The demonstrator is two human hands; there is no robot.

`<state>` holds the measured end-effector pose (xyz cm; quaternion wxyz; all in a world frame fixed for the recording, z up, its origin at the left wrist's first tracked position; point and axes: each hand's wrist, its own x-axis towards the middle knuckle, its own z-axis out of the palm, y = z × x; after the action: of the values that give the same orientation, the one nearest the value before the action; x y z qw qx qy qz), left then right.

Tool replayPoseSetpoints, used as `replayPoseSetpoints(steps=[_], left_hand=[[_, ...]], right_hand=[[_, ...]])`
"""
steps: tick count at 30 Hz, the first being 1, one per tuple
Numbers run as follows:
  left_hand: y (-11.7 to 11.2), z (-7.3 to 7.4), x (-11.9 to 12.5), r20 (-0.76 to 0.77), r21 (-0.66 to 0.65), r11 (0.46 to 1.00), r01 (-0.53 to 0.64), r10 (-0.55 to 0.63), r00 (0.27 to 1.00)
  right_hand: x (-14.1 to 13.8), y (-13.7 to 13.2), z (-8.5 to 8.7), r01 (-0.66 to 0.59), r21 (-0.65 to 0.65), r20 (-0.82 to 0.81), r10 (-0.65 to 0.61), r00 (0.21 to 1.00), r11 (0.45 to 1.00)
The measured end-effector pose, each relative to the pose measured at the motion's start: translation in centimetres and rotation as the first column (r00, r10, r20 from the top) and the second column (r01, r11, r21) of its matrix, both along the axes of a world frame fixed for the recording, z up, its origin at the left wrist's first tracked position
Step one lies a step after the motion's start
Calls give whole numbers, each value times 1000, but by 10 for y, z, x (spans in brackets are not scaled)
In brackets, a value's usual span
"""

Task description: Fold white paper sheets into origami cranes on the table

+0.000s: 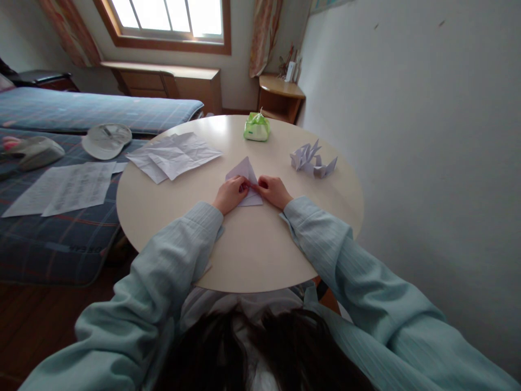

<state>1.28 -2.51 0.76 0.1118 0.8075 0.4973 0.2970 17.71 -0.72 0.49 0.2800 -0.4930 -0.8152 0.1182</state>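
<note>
A partly folded sheet of white paper [246,167] lies on the round table [252,255], its pointed tip facing away from me. My left hand [232,193] is closed on the paper's left side, fingers curled under. From the right, my right hand [273,190] pinches the paper near its middle, the fingertips of both hands almost meeting. The fingers hide the centre of the folds. To the right on the table stand several folded paper figures [303,156] with pointed parts. Several creased loose sheets [183,155] overlap at the table's left.
A green tissue pack [256,127] sits at the table's far side. Left of the table, a bed [61,239] holds printed sheets [77,184] and a white cap [106,140]. A white wall [427,136] rises close on the right. A corner shelf [280,87] stands beyond.
</note>
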Motion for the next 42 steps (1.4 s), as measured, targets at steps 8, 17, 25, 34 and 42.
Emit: replayPoseSetpoints(steps=[8, 17, 25, 34, 42], left_hand=[[0, 0, 1, 20, -5, 1000, -27, 27, 999], [-4, 5, 2, 65, 59, 998, -28, 24, 998], [-4, 5, 2, 108, 56, 997, -53, 47, 993], [7, -9, -4, 160, 90, 957, -277, 261, 952], [10, -12, -4, 151, 40, 951, -306, 297, 943]], right_hand=[[0, -2, 3, 0, -6, 13, 0, 1000, 1000], [-1, -5, 5, -32, -9, -14, 32, 999, 999], [-2, -4, 6, -51, -34, -24, 50, 998, 998], [-1, -5, 8, 53, -17, -21, -53, 998, 998], [0, -5, 7, 67, -15, -8, -67, 998, 998]])
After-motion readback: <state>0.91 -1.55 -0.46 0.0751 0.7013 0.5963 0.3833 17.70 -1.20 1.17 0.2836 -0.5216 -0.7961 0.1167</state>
